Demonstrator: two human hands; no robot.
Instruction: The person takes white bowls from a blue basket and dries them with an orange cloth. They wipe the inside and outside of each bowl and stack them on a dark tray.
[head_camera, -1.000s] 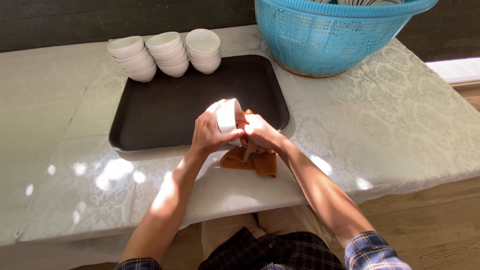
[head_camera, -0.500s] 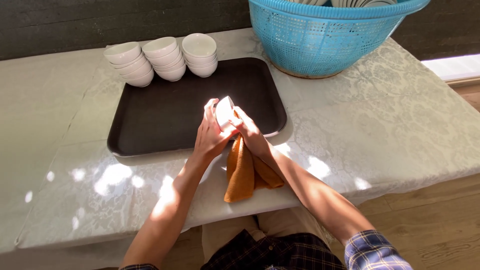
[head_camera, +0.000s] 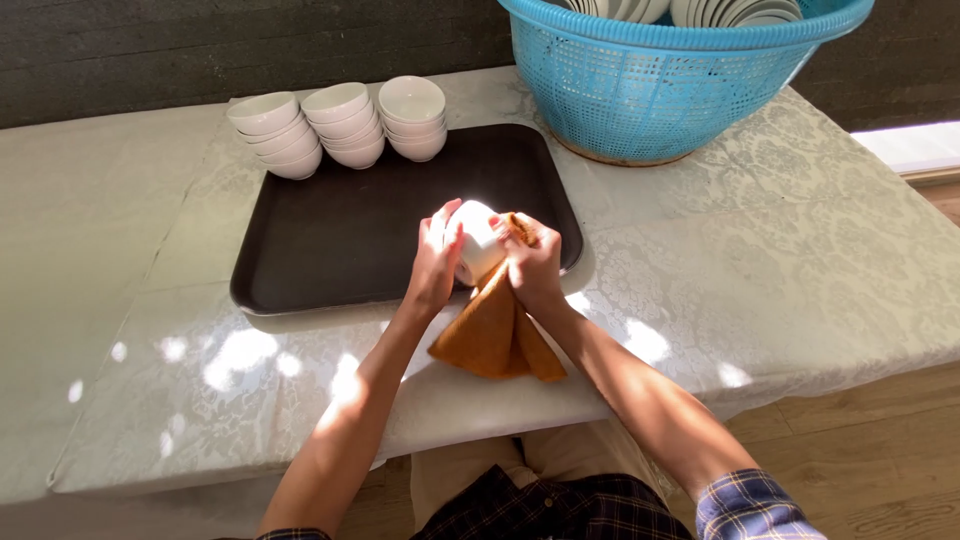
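Both hands clamp one white bowl (head_camera: 478, 240) at frame centre: left hand (head_camera: 436, 262) wraps its left side, fingers curled over the rim, right hand (head_camera: 533, 262) presses an orange-brown cloth (head_camera: 495, 330) against its right side. Bowl is tipped on its side, held above the near right edge of the dark tray (head_camera: 340, 235), not resting on it. Cloth hangs down from the right hand, lower end draped over the tablecloth (head_camera: 780, 260) just below the tray edge. Upper left of centre: three stacks of white bowls (head_camera: 340, 125) sit side by side along the far edge of the tray, touching or nearly touching each other, well apart from the held bowl. Upper right: big blue plastic basket (head_camera: 660, 85) on the table, just beside the tray's far right corner, white dishes (head_camera: 680, 10) stacked on edge inside. Pale patterned tablecloth covers the whole table, with sun patches on the near part. Plaid sleeves and beige trousers show at the bottom edge, wood floor lower right.
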